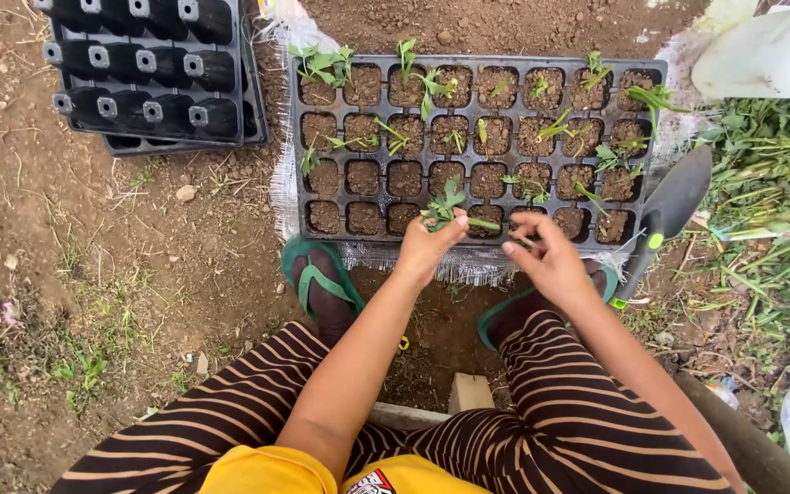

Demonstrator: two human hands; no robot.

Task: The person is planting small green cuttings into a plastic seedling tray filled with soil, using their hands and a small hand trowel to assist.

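A black seedling tray [296, 146] lies on the ground ahead of me, its cells filled with brown soil, and many cells hold small green cuttings. My left hand [427, 247] pinches a leafy green cutting [448, 207] over the tray's near row. My right hand [550, 261] is beside it, fingers touching the far end of the cutting's stem at the tray's near edge. My feet in green sandals [320, 279] rest just below the tray.
Empty black trays [153, 78] are stacked at the upper left. A dark trowel with a green-marked handle [665, 215] lies right of the tray. Cut green plants [770, 183] are heaped at the right, with a white sack [765, 55] above them. White woven cloth [281, 197] lies under the tray.
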